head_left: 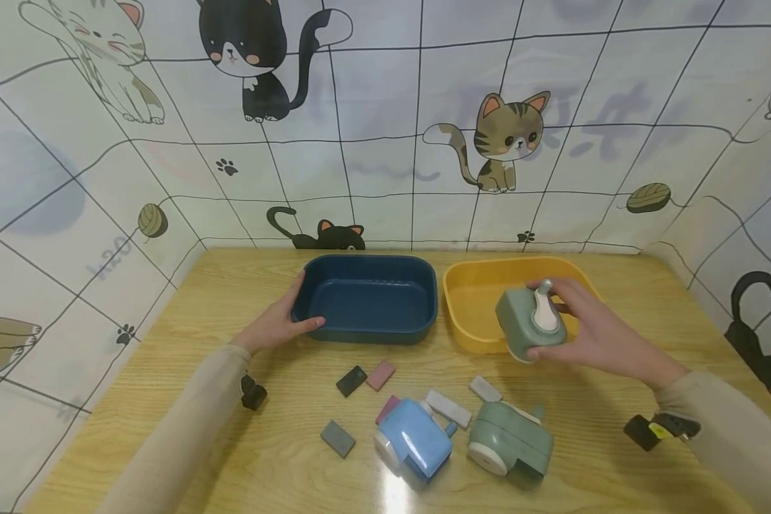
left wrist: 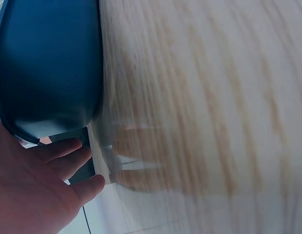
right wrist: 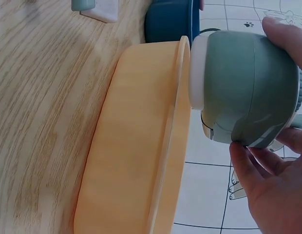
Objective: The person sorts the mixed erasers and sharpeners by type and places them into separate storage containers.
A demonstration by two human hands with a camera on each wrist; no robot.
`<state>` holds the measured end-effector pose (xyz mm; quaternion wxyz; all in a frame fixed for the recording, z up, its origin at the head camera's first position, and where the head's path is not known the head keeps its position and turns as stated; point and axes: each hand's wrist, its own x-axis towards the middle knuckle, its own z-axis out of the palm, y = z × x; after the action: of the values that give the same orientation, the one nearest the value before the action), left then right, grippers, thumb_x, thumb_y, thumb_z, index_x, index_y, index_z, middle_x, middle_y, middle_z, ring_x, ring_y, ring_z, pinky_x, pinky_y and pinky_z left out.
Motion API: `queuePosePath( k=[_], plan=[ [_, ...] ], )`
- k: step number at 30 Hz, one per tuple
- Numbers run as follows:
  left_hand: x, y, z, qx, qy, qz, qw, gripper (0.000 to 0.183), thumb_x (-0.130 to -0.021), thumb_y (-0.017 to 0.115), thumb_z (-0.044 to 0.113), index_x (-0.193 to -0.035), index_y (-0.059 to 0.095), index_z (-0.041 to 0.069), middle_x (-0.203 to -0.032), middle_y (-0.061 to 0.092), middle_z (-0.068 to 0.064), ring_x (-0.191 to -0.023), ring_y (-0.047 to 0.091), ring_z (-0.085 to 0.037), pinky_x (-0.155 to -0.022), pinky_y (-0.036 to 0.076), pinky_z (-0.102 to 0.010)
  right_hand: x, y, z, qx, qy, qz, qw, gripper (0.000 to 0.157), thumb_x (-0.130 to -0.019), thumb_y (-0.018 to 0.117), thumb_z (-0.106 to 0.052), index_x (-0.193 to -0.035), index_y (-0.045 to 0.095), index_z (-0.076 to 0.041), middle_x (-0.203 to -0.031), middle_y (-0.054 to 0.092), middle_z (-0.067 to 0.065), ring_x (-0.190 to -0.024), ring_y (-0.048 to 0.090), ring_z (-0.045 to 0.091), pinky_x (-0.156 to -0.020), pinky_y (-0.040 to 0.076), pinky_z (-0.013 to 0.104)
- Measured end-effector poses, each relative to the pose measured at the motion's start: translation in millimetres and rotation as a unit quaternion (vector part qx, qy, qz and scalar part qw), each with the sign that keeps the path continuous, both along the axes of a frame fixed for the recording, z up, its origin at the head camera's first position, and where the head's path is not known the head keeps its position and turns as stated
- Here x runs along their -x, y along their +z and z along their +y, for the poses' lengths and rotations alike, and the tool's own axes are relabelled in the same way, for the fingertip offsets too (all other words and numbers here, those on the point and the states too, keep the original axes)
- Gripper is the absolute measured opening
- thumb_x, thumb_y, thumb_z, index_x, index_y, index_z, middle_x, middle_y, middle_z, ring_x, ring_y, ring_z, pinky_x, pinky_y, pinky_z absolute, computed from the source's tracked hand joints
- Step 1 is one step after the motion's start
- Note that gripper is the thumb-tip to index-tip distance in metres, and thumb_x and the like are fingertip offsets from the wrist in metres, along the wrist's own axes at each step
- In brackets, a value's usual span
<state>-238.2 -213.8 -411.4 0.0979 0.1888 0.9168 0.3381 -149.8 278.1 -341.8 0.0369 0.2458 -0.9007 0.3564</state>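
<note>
In the head view my right hand (head_left: 594, 332) grips a green pencil sharpener (head_left: 520, 321) with a white crank, held over the near side of the yellow bin (head_left: 478, 344). The right wrist view shows the sharpener's white base (right wrist: 198, 73) toward the bin rim, with thumb and fingers on opposite sides of its body. My left hand (head_left: 276, 321) rests at the left end of the dark blue bin (head_left: 373, 334), thumb along its near corner. Its fingers (left wrist: 68, 158) extend loosely beside the bin in the left wrist view.
A blue pencil sharpener (head_left: 417, 435) and another green one (head_left: 514, 439) lie on the wooden table (head_left: 244, 457) in front. Near them are several small eraser-like blocks, including a black one (head_left: 351, 381), a grey one (head_left: 338, 438) and a white one (head_left: 448, 408). A cat-print sheet (head_left: 385, 164) stands behind.
</note>
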Motion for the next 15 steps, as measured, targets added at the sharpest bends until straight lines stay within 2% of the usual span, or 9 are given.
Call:
queuePosePath(
  k=[1, 5, 15],
  plan=[
    [-0.1, -0.1, 0, -0.001, 0.0, 0.0, 1.0, 0.104, -0.09, 0.065, 0.048, -0.155, -0.008, 0.013, -0.16, 0.0, -0.015, -0.142, 0.014, -0.039, -0.111, 0.019, -0.054, 1.1, 0.3, -1, 0.005, -0.003, -0.005, 1.0, 0.09, -0.066, 0.091, -0.023, -0.138, 0.041, -0.005, -0.129, 0.047, 0.01, -0.115, 0.044, 0.026, -0.093, 0.039, 0.06],
    [0.2, -1.4, -1, -0.003, -0.001, 0.001, 1.0, 0.104, -0.09, 0.065, 0.048, -0.155, -0.008, 0.014, -0.16, 0.0, -0.015, -0.142, 0.014, -0.04, -0.111, 0.019, -0.055, 4.6, 1.1, -5, 0.011, -0.013, -0.018, 1.0, 0.087, -0.068, 0.09, -0.023, -0.138, 0.041, -0.005, -0.129, 0.046, 0.011, -0.115, 0.043, 0.029, -0.093, 0.038, 0.063],
    [0.7, -3.8, -1, -0.009, 0.002, 0.001, 1.0, 0.103, -0.09, 0.065, 0.048, -0.155, -0.009, 0.016, -0.16, -0.001, -0.014, -0.143, 0.013, -0.039, -0.111, 0.018, -0.055, 19.2, -4.2, -14, -0.018, -0.02, 0.001, 1.0, 0.088, -0.067, 0.09, -0.033, -0.136, 0.044, 0.0, -0.125, 0.047, 0.016, -0.112, 0.046, 0.032, -0.093, 0.042, 0.06]
  ],
)
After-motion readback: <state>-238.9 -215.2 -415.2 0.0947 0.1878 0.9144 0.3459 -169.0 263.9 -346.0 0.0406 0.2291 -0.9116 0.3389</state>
